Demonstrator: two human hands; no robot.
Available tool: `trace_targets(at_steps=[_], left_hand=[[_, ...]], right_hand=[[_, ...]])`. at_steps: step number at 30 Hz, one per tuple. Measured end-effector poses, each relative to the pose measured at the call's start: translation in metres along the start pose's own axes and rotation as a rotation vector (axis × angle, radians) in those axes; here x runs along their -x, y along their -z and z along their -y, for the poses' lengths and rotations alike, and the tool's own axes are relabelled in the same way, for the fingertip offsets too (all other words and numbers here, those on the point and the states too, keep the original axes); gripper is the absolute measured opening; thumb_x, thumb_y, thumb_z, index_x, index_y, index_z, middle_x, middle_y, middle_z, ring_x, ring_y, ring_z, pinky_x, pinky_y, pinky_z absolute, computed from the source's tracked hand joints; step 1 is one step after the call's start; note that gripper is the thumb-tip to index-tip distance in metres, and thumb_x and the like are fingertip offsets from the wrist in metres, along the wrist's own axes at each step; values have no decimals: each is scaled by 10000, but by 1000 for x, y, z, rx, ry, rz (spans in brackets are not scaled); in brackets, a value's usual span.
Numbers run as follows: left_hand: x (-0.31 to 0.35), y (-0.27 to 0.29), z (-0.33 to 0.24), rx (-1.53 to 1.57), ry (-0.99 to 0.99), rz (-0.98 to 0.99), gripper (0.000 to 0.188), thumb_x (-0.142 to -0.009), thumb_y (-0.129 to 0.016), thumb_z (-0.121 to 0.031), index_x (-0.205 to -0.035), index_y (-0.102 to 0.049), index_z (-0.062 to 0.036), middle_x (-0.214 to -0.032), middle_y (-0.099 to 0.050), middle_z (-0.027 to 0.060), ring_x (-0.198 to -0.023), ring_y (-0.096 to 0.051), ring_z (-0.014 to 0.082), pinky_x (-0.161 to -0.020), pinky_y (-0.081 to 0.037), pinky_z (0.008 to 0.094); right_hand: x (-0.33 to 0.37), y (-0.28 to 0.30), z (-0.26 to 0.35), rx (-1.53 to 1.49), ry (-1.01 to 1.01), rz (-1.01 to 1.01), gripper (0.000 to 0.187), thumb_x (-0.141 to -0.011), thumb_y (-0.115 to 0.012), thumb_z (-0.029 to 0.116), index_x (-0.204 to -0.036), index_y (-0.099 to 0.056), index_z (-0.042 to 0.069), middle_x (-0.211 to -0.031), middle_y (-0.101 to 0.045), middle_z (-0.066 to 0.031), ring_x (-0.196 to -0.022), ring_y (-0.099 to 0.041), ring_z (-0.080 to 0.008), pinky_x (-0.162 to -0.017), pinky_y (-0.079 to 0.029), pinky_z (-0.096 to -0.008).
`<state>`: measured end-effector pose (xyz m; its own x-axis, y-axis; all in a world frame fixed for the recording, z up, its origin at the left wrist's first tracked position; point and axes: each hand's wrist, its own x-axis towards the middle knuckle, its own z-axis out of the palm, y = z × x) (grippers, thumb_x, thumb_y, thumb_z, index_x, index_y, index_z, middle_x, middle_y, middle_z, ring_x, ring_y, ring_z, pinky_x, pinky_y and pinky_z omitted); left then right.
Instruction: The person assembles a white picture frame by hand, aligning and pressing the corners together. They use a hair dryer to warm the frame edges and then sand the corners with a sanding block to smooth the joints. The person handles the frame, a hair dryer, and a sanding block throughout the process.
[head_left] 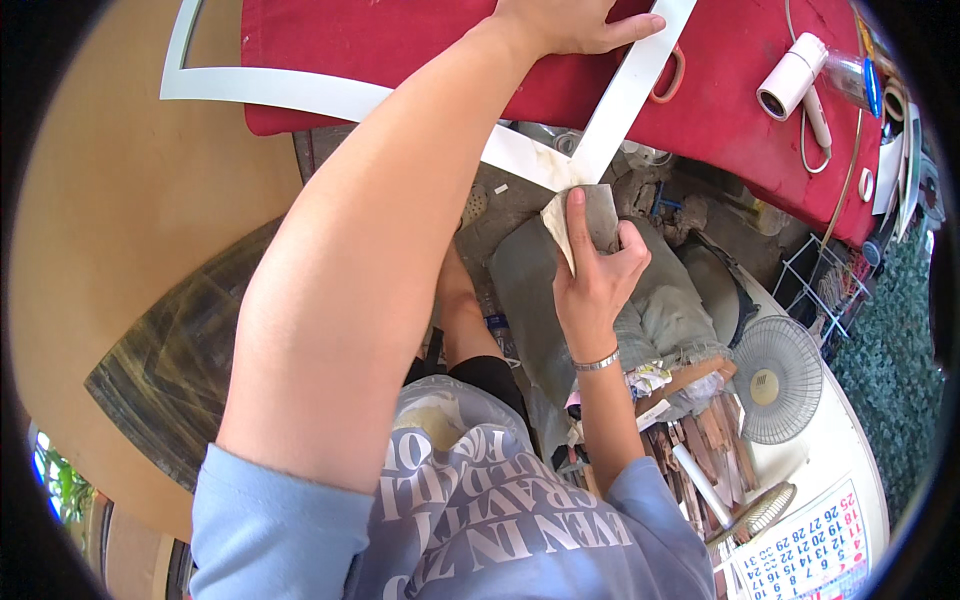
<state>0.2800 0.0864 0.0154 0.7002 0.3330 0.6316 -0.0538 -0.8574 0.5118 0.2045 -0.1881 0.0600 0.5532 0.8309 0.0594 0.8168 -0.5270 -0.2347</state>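
A white frame [275,86] with flat bars lies over a red cloth-covered surface, one corner jutting out past its near edge. My left hand [565,25] rests near the top of the view, its thumb stretched out onto the right bar. Its other fingers are cut off by the upper edge. Below the jutting corner, my right hand [600,265] grips a folded piece of sandpaper [600,215], grey on one face and cream on the other. The sandpaper meets the corner's tip, where the white surface looks yellowish and smudged.
On the red cloth [715,130] lie a pale hair dryer [792,78] and an orange scissor handle [672,78]. A grey fan [770,380], wood offcuts [715,450] and a calendar [810,545] are at the right. A curved dark board [180,370] lies left.
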Motion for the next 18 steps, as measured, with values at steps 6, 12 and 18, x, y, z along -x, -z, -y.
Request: trace_targets(at_steps=[6, 12, 18], left_hand=[[-3, 1, -1, -90, -7, 48, 433, -908, -687, -459, -904, -558, -46, -889, -558, 145, -877, -574, 333, -791, -452, 423], [-2, 0, 0, -100, -29, 5, 437, -905, -687, -466, -896, -558, -49, -891, -556, 148, -880, -573, 330, -793, -453, 423], [-1, 0, 0, -60, 3, 38, 440, -901, -694, -464, -893, -555, -46, -894, -553, 150, -887, -572, 335, -807, -455, 431]], right_hand=[[-6, 1, 7, 10, 1, 15, 817, -699, -818, 60, -1461, -618, 278, -1096, -479, -154, -1029, -487, -343, -854, -437, -432], [-10, 4, 11, 18, 12, -83, 742, -716, -829, 77, -1411, -658, 268, -1115, -474, -160, -1042, -487, -337, -873, -447, -412], [-11, 6, 20, 23, -62, -32, 737, -725, -838, 33, -1409, -673, 253, -1163, -465, -158, -1095, -477, -346, -946, -429, -424]])
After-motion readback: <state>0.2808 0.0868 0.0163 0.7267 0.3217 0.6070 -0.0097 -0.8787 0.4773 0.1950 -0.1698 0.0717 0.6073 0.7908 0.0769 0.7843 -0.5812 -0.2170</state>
